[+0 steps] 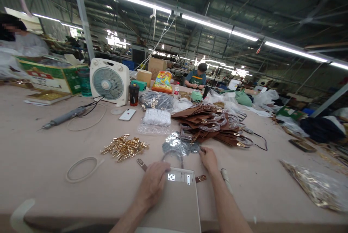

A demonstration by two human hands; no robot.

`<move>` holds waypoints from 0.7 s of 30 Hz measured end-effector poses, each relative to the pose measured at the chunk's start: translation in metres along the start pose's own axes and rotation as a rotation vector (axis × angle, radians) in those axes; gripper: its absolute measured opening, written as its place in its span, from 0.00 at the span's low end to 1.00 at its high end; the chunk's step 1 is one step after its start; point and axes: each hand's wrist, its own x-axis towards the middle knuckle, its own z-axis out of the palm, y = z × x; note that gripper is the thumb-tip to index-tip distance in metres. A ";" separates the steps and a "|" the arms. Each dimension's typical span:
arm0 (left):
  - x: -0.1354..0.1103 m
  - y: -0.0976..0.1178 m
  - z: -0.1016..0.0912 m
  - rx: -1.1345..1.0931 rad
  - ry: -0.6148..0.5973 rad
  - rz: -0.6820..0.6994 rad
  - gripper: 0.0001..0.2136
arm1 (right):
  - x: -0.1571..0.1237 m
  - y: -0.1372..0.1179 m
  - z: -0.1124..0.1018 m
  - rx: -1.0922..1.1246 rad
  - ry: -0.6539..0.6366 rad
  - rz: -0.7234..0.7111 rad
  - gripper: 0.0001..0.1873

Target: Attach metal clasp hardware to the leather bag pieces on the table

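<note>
A flat beige bag panel [179,200] lies at the table's near edge, with a small silver plate [171,177] and brown strap tabs [201,179] at its top. My left hand [152,183] rests palm down on the panel's upper left corner, fingers curled over the edge. My right hand [208,159] reaches past the panel to a pile of small silver metal plates [176,145], fingertips pinched at its right edge. What they pinch is too small to make out. A heap of gold metal fittings [124,147] lies left of the plates.
A stack of brown leather pieces with handles [214,126] lies behind the plates. A white fan [109,80], phone [127,114], electric screwdriver [63,117] and tape ring [81,169] are to the left. Plastic-wrapped gold parts [315,186] lie at right. Other people work at the far left and far end.
</note>
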 end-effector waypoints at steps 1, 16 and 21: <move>0.000 0.000 0.000 0.007 0.005 0.002 0.14 | 0.000 0.000 0.001 -0.005 0.002 0.004 0.20; -0.002 -0.001 0.001 -0.011 0.023 -0.001 0.14 | -0.001 -0.003 0.001 -0.098 -0.033 0.096 0.15; -0.002 -0.003 0.001 -0.081 0.088 -0.015 0.15 | 0.003 -0.003 0.000 -0.099 -0.098 0.124 0.12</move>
